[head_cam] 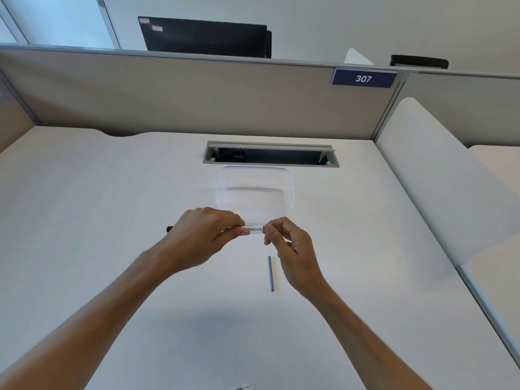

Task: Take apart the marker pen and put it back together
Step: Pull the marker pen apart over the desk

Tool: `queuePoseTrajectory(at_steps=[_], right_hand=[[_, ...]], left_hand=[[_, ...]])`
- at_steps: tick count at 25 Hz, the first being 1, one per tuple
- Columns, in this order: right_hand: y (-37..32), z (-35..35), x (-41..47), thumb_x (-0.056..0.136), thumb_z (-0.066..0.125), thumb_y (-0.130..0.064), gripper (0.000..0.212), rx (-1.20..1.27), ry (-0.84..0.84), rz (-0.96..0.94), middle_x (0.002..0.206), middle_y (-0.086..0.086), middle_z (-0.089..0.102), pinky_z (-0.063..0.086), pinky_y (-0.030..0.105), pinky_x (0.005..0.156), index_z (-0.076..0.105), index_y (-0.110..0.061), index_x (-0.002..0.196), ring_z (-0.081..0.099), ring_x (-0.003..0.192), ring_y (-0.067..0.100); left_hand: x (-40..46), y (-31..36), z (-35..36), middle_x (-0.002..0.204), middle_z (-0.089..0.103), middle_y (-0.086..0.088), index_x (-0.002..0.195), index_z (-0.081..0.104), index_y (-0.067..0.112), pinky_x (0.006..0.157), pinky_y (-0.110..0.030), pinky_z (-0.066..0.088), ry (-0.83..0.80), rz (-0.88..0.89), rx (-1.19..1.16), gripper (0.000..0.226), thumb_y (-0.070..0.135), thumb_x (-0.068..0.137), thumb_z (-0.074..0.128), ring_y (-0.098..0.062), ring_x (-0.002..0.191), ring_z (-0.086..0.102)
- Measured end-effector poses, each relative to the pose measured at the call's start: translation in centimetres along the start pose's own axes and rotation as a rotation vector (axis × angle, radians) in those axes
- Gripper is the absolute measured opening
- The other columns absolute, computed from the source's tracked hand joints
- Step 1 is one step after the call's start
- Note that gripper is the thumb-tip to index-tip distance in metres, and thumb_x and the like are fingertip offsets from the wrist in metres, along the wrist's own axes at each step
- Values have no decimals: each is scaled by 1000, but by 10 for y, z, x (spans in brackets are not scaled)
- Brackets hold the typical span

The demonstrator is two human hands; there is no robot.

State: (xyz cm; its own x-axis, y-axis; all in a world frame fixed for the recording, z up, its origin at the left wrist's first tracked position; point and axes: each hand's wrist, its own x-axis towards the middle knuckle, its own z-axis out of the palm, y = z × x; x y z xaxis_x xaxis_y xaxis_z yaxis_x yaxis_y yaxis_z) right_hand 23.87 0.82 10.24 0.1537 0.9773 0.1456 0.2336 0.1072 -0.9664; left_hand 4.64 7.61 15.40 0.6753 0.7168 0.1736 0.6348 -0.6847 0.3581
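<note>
White "307" on a dark blue sign (pixel 364 78) fixed to the partition's (pixel 197 94) top edge; marker pen's (pixel 254 228) print unreadable.

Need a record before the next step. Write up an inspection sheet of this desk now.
Surface: white desk, open slot at the back.
Job's things: marker pen held level above the desk; thin blue rod lying on the desk near the right hand.
Clutter: clear plastic box; small white piece at the near edge, unclear.
Hands: left hand grips the pen body; right hand pinches its end.
Cables: nothing seen.
Surroundings: beige partition, sign 307, dark monitor behind.
</note>
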Motion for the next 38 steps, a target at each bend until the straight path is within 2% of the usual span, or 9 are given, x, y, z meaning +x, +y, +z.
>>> queuePoseTrajectory(at_steps=[5, 9, 12, 16, 22, 25, 28, 33, 38], right_hand=[[-2, -2, 1, 98, 55, -33, 21, -8, -9, 30, 70, -11, 64, 37, 27, 60, 65, -22, 83, 56, 68, 1], [-7, -2, 2, 96, 52, -43, 31, 7, 53, 44, 66, -13, 64, 35, 15, 58, 64, -24, 74, 55, 63, 0], [-11, -4, 4, 101, 53, -37, 41, -37, 70, 17, 55, -12, 53, 27, 15, 50, 61, -22, 65, 38, 48, 4], [-16, -9, 7, 100, 56, -37, 40, -21, 32, 15, 51, -7, 46, 25, 22, 50, 62, -21, 64, 28, 50, 10], [-17, -15, 7, 96, 63, -36, 23, 3, -19, 14, 66, -18, 62, 25, 17, 46, 70, -20, 81, 31, 45, 7], [-15, -18, 7, 94, 67, -32, 12, -8, -14, 6, 89, -15, 71, 43, 16, 66, 71, -21, 91, 62, 78, 4], [-15, -19, 7, 93, 68, -28, 5, 2, -34, -35, 98, -15, 72, 44, 10, 74, 70, -23, 94, 65, 100, 4], [-16, -17, 5, 91, 58, -49, 21, -89, 4, 7, 96, -19, 71, 42, 15, 75, 67, -30, 92, 63, 101, 2], [-14, -16, 5, 97, 59, -36, 17, -83, -22, -77, 96, -16, 67, 42, 13, 71, 65, -29, 83, 63, 94, 9]], left_hand=[[-2, 1, 4, 74, 59, 9, 89, 57, 23, 53, -33, 42, -5, 31, 62, 37, 54, 94, 38, -12, 56, 45], [-3, 3, 2, 80, 63, 8, 99, 63, 22, 50, -33, 42, 36, 97, 105, 27, 43, 96, 46, -17, 58, 49], [-3, 4, -3, 84, 64, 8, 100, 66, 21, 43, -33, 41, 83, 168, 177, 29, 39, 97, 44, -23, 56, 52], [-4, 5, -6, 95, 66, 7, 97, 66, 17, 43, -27, 35, 118, 182, 231, 31, 38, 97, 43, -19, 61, 56], [-2, 4, -9, 99, 66, 3, 93, 63, 15, 61, -32, 42, 115, 202, 241, 23, 31, 97, 48, -23, 83, 60], [-1, 4, -9, 103, 64, 2, 93, 61, 15, 72, -36, 46, 105, 200, 233, 21, 30, 98, 49, -24, 93, 60], [-1, 4, -9, 107, 64, 0, 93, 61, 15, 79, -36, 46, 104, 198, 242, 23, 32, 98, 46, -24, 102, 58], [-1, 6, -7, 120, 63, -5, 95, 64, 14, 90, -39, 46, 102, 199, 256, 34, 37, 99, 39, -27, 118, 55], [-1, 5, -6, 129, 59, -6, 96, 64, 16, 99, -40, 41, 74, 204, 280, 39, 41, 99, 33, -26, 128, 47]])
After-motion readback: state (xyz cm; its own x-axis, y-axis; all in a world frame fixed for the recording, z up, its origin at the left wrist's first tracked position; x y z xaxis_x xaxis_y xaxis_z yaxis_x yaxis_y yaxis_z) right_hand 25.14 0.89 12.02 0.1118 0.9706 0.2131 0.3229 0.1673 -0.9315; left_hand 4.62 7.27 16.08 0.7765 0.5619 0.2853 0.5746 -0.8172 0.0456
